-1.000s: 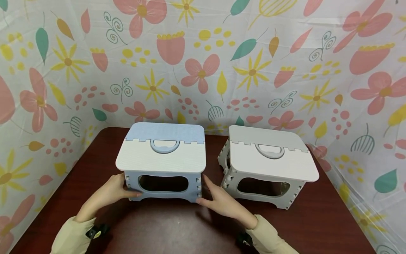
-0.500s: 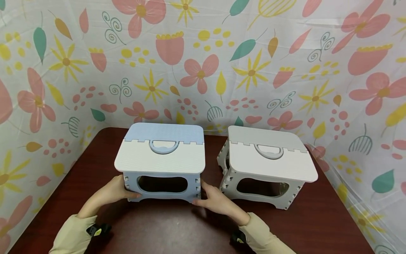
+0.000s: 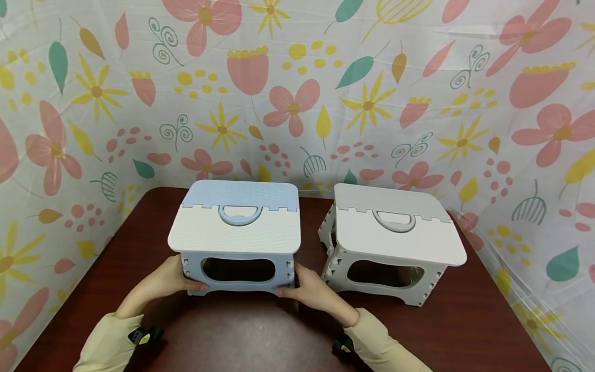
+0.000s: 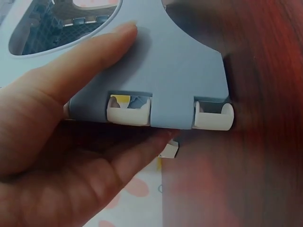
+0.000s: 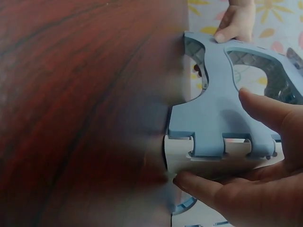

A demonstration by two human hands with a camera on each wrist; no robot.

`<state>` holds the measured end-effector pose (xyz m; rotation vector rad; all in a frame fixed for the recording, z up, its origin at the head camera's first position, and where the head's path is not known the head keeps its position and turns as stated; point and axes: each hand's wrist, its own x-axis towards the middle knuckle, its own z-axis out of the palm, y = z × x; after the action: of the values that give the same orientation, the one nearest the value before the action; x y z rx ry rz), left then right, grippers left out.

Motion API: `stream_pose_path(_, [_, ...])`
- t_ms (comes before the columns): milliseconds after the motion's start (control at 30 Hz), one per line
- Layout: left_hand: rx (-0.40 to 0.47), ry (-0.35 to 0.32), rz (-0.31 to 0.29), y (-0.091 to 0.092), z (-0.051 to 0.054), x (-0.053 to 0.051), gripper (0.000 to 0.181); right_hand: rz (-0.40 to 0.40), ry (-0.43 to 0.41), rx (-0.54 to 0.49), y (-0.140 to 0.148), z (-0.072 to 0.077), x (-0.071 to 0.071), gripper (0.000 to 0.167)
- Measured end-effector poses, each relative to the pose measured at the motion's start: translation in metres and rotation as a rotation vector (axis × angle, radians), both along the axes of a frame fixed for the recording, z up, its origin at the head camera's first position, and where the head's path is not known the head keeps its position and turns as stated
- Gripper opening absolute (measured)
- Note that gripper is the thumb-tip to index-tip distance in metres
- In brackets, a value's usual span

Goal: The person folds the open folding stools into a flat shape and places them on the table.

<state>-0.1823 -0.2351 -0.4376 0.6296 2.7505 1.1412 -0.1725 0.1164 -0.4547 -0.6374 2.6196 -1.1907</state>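
A blue and white folding step stool (image 3: 239, 232) stands upright on the table, its blue carry handle in the middle of the top. My left hand (image 3: 160, 283) grips its left front leg, thumb on the front panel and fingers along the side. Around the right front leg is my right hand (image 3: 312, 289), its thumb (image 5: 262, 109) lying over the blue panel and its fingers at the side. In the left wrist view, the left thumb (image 4: 102, 49) rests just below the panel's oval opening. Some fingertips are hidden behind the legs.
A grey and white folding step stool (image 3: 400, 227) stands to the right, slightly angled, close to my right hand. The dark red-brown table (image 3: 260, 336) has a flower-printed curtain (image 3: 297, 93) behind it and along its sides.
My right hand has moved left against the blue stool's right leg, its thumb further over the front panel. My left hand keeps its grip. Both stools stay in place.
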Motion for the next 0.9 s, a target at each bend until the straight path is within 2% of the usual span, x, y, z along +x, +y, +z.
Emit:
stream_pose_path(133, [-0.003,0.035,0.018,0.0014,-0.0012,0.0002,0.087,-0.018,-0.001,0.009,-0.0021,-0.0005,-0.0002,0.077])
stream_pose_path(333, [-0.004,0.079,0.03,0.0026,-0.003,-0.0001,0.09,0.011,0.006,0.019,-0.0033,-0.0001,0.0007,0.078])
stream_pose_path(500, [-0.01,0.104,0.017,0.0033,-0.0043,-0.0022,0.092,0.041,0.015,-0.005,-0.0025,-0.0001,0.001,0.077])
stream_pose_path(733, [-0.004,0.092,0.008,0.0037,-0.0039,-0.0036,0.094,0.042,0.029,-0.012,-0.0026,-0.0004,0.001,0.072])
stream_pose_path(900, [0.005,0.135,-0.002,0.0036,-0.005,-0.0029,0.096,0.031,0.049,0.01,-0.0034,0.0001,0.0028,0.066])
